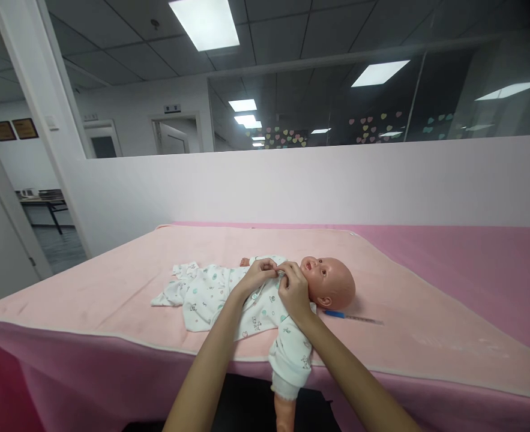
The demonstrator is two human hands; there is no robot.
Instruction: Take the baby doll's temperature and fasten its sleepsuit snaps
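Note:
A baby doll [334, 282] lies on its back, head to the right, dressed in a white printed baby outfit [215, 294]. At the doll's neck and upper chest, my left hand [261, 273] is closed, fingertips pinching the outfit's collar edge. Close beside it, my right hand [294, 288] is also closed on the collar, just below the doll's chin. Fingertips of both hands nearly meet; the exact fastening between them is too small to make out. One sleeved doll arm [287, 360] hangs over the table's front edge between my forearms.
A thin stick-like thermometer or syringe with a blue end [335, 314] lies beside the doll's head. Under the doll spreads a peach blanket [111, 282] over a pink table cover [472, 270]. Behind the table stands a low white wall [292, 186] with glass above.

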